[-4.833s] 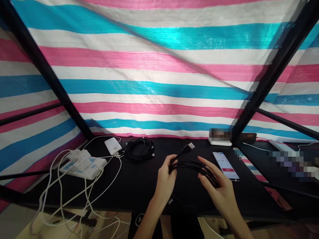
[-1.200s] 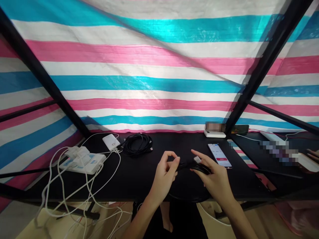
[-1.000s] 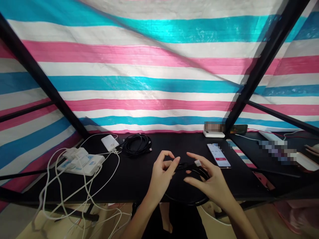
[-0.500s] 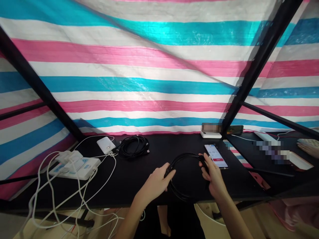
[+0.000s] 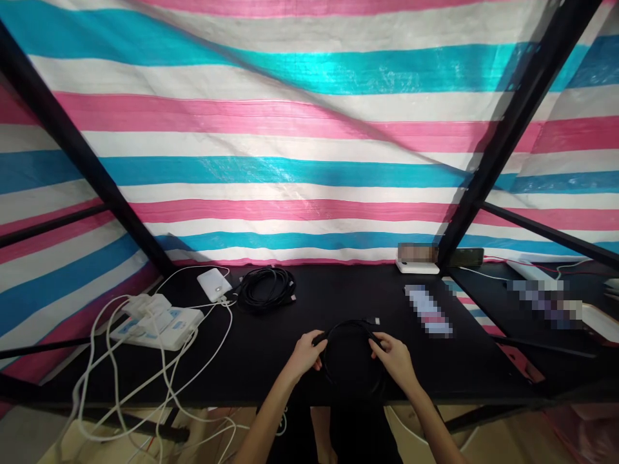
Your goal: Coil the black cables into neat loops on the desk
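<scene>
A black cable (image 5: 349, 322) is looped into a ring close to the front edge of the black table (image 5: 333, 290). My left hand (image 5: 305, 353) is closed around the left side of the loop, thumb on top. On the opposite side, my right hand (image 5: 393, 361) pinches the same cable. One plug (image 5: 373, 320) with a pale metal end sticks out past the top of the ring, just above my right hand. The lower part of the loop blends into the dark table. Further back on the left lies another coiled black cable (image 5: 265, 288).
A white power strip (image 5: 178, 332) with tangled white cords stands at left, beside a white power bank (image 5: 213, 283). To the right lies a blurred phone (image 5: 429, 310). A white box (image 5: 418, 266) sits at the back near a black frame post (image 5: 476, 187).
Both hands have come lower and nearer the table's front edge with the looped cable. A plug end now shows above the ring. The whole view has shifted slightly.
</scene>
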Demonstrator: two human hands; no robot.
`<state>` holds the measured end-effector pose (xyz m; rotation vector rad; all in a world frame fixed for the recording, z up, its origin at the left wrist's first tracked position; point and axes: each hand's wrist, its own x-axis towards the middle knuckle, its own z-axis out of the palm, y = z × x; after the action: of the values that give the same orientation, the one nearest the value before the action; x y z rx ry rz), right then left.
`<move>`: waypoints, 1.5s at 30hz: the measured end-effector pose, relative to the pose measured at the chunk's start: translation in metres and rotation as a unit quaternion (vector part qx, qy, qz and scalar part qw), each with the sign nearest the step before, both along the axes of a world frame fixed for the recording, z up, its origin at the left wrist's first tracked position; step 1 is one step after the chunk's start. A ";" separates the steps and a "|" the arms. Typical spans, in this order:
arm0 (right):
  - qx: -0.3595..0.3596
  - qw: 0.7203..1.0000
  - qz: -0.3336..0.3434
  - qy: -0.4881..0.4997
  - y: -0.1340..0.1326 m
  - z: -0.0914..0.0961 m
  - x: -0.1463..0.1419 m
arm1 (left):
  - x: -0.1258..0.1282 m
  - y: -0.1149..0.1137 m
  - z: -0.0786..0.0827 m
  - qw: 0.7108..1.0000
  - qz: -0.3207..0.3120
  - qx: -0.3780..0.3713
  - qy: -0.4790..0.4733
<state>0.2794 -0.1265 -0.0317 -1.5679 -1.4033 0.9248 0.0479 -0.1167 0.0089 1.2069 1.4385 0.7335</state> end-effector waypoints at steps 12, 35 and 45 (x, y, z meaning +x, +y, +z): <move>-0.023 0.981 -0.079 -0.173 0.008 0.013 -0.017 | 0.055 -0.051 0.004 0.925 -0.241 0.179 0.233; 0.029 0.976 -0.188 0.110 0.009 -0.004 -0.007 | 0.065 0.114 -0.051 0.867 -0.100 0.335 0.356; -0.012 0.976 -0.195 0.096 0.008 0.002 -0.008 | 0.074 0.132 -0.049 0.867 -0.025 0.361 0.342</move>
<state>0.2714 -0.1185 -0.0293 -1.6464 -0.9093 0.8284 0.1223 0.0158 -0.0405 2.2479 1.7402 0.8897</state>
